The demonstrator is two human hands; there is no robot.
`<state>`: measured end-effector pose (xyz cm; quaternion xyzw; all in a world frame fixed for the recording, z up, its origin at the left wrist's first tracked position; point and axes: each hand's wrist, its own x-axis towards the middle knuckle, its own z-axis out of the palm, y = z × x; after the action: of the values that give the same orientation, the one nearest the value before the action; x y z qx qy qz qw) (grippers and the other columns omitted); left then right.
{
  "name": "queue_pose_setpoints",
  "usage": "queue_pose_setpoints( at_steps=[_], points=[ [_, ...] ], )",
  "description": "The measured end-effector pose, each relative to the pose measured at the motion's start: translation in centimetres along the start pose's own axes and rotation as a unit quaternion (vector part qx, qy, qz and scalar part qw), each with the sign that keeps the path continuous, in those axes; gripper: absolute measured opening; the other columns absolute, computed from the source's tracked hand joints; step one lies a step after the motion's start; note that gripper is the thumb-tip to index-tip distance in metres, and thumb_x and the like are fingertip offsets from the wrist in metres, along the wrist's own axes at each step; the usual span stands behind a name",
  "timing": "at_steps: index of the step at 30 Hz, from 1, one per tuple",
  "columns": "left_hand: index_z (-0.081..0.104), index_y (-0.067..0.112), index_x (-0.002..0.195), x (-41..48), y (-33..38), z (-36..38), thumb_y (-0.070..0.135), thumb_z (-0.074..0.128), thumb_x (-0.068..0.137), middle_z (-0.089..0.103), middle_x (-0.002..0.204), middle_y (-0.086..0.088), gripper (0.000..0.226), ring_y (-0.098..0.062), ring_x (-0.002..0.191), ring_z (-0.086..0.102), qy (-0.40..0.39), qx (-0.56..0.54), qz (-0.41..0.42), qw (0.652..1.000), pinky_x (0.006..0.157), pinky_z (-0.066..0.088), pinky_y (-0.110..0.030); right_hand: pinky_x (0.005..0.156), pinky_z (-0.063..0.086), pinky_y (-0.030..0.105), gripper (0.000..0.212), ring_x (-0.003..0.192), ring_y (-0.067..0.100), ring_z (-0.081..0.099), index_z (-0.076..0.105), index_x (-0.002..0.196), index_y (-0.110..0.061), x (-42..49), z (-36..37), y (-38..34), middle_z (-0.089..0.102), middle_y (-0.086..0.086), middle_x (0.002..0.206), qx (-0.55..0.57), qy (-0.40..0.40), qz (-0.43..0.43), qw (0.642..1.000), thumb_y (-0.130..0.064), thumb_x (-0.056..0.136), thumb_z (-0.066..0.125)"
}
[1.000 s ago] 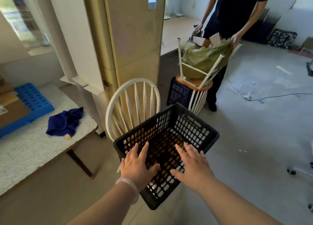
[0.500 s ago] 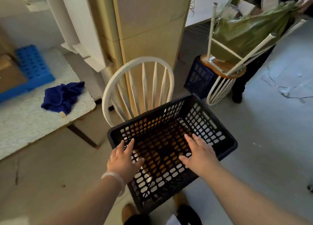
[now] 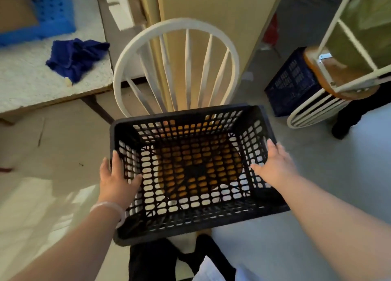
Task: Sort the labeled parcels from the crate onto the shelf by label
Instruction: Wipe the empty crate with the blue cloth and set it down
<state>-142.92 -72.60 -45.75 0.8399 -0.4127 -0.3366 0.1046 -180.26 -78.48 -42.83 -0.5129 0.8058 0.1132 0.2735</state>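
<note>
Floor (image 3: pixel 317 175): pale grey on the right, beige on the left, with patches of light at lower left.
Panel (image 3: pixel 222 26): tall, tan and flat-faced, standing upright behind the chair in the upper centre.
Desk (image 3: pixel 31 86): speckled white top at upper left, with a dark leg under its near corner.
Chair (image 3: pixel 175 25): white hoop back with spindles, upright just beside the desk corner, its back turned to the panel.
Crate (image 3: pixel 190 225): black plastic lattice, set on the chair's seat with its mouth facing up. Long axis runs left to right across the view, the right end a little farther off. The seat's orange wood shows through the bottom grid.
Second chair (image 3: pixel 317 111): white, turned upside down at far right, legs up, with a green bag (image 3: pixel 370 26) lodged among them.
Navy crate (image 3: pixel 292 81): on the floor, touching the upturned chair's left side.
Blue tray (image 3: pixel 55 12): on the desk's far part, with a cardboard box (image 3: pixel 14 5) on it.
Blue cloth (image 3: pixel 74 56): crumpled on the desk near its right edge.
Left hand (image 3: pixel 118 179): spread wide at the crate's left end wall, fingers straight along the rim and thumb turned inward, gripping nothing.
Right hand (image 3: pixel 273 164): spread wide at the right end wall, fingers straight. Blurred, so contact with the rim can't be told.
Wristband (image 3: pixel 110 206): pale, on the left wrist.
</note>
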Motion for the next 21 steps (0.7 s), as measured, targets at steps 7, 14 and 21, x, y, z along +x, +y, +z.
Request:
queue_pose_setpoints(
  at_steps=[7, 14, 21],
  points=[
    [0.001, 0.044, 0.153, 0.7, -0.7, 0.9, 0.028, 0.068, 0.090, 0.036, 0.151, -0.010, 0.094, -0.037, 0.133, 0.044, 0.013, -0.080, -0.093, 0.992, 0.105, 0.041, -0.060, 0.107, 0.041, 0.053, 0.096, 0.135, 0.034, 0.043, 0.010, 0.157, -0.023, 4.0, 0.1, 1.0, 0.036, 0.014, 0.153, 0.216, -0.023, 0.068, 0.974, -0.016, 0.085, 0.074],
    [0.010, 0.043, 0.153, 1.2, -0.7, 0.6, 0.025, 0.067, 0.090, 0.052, 0.143, -0.002, 0.087, -0.032, 0.119, 0.058, 0.021, -0.168, -0.120, 0.978, 0.098, 0.048, -0.057, 0.071, 0.050, 0.040, 0.049, 0.085, 0.025, 0.060, 0.041, 0.136, -0.014, 4.8, -0.2, 0.9, 0.060, 0.009, 0.098, 0.318, -0.036, 0.114, 0.940, -0.018, 0.093, 0.064],
    [0.029, 0.039, 0.146, -0.7, -3.0, -3.7, 0.029, 0.071, 0.087, 0.058, 0.127, 0.009, 0.074, -0.028, 0.111, 0.061, 0.066, -0.211, -0.121, 0.968, 0.097, 0.049, -0.054, 0.083, 0.052, 0.044, 0.047, 0.092, 0.025, 0.061, 0.045, 0.131, -0.015, 1.5, -1.7, -3.0, 0.060, 0.008, 0.098, 0.296, -0.053, 0.062, 0.952, -0.021, 0.090, 0.066]
  ],
)
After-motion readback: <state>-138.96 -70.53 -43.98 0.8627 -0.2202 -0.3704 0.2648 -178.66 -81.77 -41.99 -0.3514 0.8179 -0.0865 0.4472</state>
